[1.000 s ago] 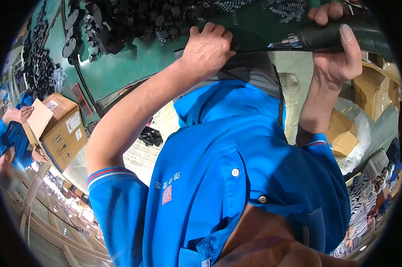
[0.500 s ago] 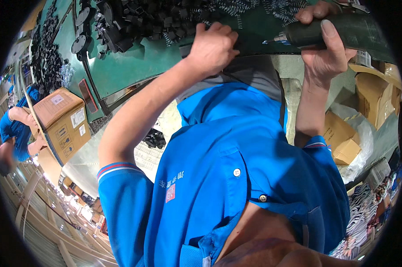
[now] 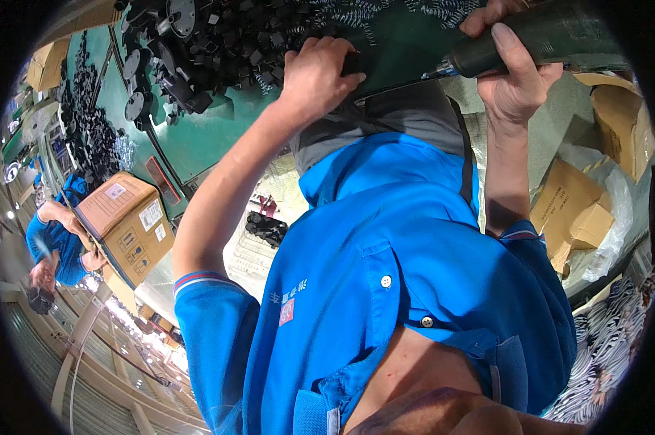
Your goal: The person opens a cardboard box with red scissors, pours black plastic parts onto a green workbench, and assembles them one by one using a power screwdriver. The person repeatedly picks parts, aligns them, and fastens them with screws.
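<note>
My left hand (image 3: 314, 78) is at the near edge of the green tabletop (image 3: 230, 123), beside a heap of small black plastic parts (image 3: 219, 43). Its fingers are bent and the thumb points right; something dark shows between them, too shadowed to name. Wrapped in my right hand (image 3: 519, 80) is a dark green power screwdriver (image 3: 559, 36). The tool lies level, its bit pointing left toward my left hand, with a gap between. Part of the right fingers is hidden behind the screwdriver's body.
Loose metal springs (image 3: 349, 13) lie at the far side of the table. Round black parts (image 3: 135, 105) sit left of the heap. At the left, a co-worker (image 3: 59, 232) holds a cardboard box (image 3: 124, 217). Opened cartons (image 3: 570, 206) and clear plastic stand at the right.
My left hand has shifted left, toward the black heap. The screwdriver in my right hand has moved slightly left. The co-worker's box appears farther right and lower in the view.
</note>
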`<act>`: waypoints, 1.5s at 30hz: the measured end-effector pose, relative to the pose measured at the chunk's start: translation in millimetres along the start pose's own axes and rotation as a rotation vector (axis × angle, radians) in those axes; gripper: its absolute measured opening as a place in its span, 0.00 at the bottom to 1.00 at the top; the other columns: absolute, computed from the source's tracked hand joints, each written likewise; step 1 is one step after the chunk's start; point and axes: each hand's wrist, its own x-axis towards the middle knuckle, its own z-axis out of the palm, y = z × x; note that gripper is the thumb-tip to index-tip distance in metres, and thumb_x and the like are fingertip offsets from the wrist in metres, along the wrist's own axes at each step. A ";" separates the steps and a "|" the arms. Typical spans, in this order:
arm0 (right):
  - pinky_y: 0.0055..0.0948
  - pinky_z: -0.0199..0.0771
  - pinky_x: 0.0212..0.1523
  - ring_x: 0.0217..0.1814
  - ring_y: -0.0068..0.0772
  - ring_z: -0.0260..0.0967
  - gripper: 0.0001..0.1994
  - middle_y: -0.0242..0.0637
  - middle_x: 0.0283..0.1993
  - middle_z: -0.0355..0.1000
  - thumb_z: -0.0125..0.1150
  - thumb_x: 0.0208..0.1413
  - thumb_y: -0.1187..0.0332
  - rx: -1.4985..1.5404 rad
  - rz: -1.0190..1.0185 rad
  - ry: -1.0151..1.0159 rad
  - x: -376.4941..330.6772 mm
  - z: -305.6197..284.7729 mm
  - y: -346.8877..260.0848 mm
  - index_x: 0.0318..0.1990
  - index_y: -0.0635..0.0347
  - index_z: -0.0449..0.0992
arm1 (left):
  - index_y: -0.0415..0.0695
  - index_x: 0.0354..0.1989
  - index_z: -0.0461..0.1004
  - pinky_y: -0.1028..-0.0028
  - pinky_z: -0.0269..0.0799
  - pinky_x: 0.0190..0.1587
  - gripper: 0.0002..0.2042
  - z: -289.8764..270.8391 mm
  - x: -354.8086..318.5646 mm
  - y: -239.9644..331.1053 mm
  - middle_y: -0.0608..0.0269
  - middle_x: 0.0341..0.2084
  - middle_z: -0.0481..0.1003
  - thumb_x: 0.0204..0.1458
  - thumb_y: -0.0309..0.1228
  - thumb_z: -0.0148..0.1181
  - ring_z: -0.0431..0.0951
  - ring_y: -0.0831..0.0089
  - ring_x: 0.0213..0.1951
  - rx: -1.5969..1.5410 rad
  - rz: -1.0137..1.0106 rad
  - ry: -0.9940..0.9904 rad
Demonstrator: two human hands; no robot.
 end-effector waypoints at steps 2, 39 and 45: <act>0.25 0.68 0.29 0.26 0.33 0.68 0.34 0.42 0.29 0.68 0.63 0.39 0.72 -0.004 -0.032 0.007 -0.2 -1.9 1.4 0.58 0.74 0.62 | 0.46 0.48 0.77 0.56 0.68 0.48 0.22 -5.1 -4.3 13.9 0.60 0.43 0.74 0.45 0.43 0.67 0.71 0.58 0.50 0.058 -0.015 0.009; 0.28 0.73 0.30 0.29 0.33 0.70 0.26 0.42 0.31 0.69 0.66 0.48 0.66 -0.016 -0.156 -0.181 -4.8 25.6 30.5 0.52 0.68 0.64 | 0.52 0.60 0.69 0.52 0.61 0.48 0.28 33.9 4.6 16.3 0.63 0.43 0.70 0.50 0.44 0.62 0.67 0.62 0.51 0.200 0.081 0.221; 0.28 0.72 0.30 0.27 0.31 0.70 0.19 0.41 0.29 0.70 0.65 0.50 0.67 -0.138 -0.104 -0.180 -6.8 37.1 32.1 0.45 0.69 0.68 | 0.50 0.58 0.70 0.51 0.61 0.46 0.26 37.1 6.0 17.9 0.63 0.43 0.70 0.50 0.43 0.62 0.68 0.62 0.51 0.238 0.079 0.243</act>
